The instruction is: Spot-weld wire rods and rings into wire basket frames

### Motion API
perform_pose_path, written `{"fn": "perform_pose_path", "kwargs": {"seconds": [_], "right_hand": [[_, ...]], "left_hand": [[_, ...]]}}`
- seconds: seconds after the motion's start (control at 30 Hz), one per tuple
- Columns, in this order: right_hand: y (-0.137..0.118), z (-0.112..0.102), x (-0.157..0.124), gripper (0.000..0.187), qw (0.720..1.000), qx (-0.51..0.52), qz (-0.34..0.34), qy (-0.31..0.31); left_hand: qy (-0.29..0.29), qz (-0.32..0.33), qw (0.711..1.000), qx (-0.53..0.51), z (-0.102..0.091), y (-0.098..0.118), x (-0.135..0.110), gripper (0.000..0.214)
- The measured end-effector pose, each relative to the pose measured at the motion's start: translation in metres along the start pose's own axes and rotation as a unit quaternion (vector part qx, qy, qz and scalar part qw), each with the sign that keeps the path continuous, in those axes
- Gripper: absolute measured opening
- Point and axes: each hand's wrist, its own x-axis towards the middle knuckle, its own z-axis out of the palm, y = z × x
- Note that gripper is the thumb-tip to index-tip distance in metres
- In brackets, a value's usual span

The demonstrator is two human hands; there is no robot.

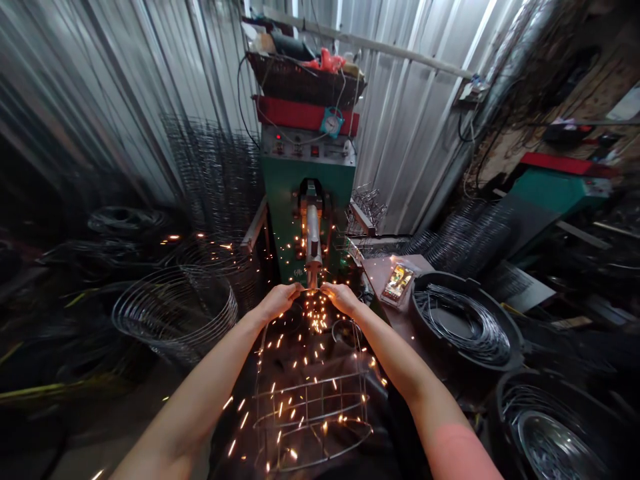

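Pinching a wire basket [315,421] by its top edge with the fingers of left hand [280,299] and right hand [341,298], just under the welder tip [313,262] amid sparks [317,322]. Probably light, stiff, kinda springy, hot there; best held either side of the tip.

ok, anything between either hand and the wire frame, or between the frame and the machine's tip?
Nothing solid visible. The left hand and right hand pinch the wire frame beside the machine's tip; only sparks spray there.
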Motion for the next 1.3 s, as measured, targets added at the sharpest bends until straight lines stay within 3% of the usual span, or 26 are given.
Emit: {"fn": "perform_pose_path", "kwargs": {"seconds": [0.2, 0.4, 0.6, 0.77, 1.07, 1.3], "right_hand": [[0.005, -0.002, 0.003, 0.017, 0.997, -0.062, 0.047, -0.011], [0.005, -0.011, 0.010, 0.017, 0.998, -0.003, 0.056, -0.034], [-0.002, -0.016, 0.013, 0.014, 0.990, 0.045, 0.117, -0.066], [0.002, -0.012, 0.000, 0.023, 0.971, 0.137, 0.184, -0.059], [0.009, -0.004, -0.004, 0.023, 0.961, 0.177, 0.207, -0.045], [0.014, 0.009, -0.038, 0.031, 0.948, 0.252, 0.194, -0.021]], "left_hand": [[-0.031, -0.045, 0.998, -0.012, -0.007, 0.008, 0.003, 0.024], [-0.062, -0.112, 0.990, -0.052, -0.014, 0.014, 0.010, 0.025], [-0.076, -0.153, 0.983, -0.068, -0.014, 0.014, 0.013, 0.029], [-0.072, -0.163, 0.982, -0.071, -0.009, 0.008, 0.013, 0.030], [-0.080, -0.171, 0.980, -0.070, -0.010, 0.004, 0.013, 0.031], [-0.060, -0.155, 0.985, -0.039, -0.018, 0.030, 0.003, 0.027]]}}
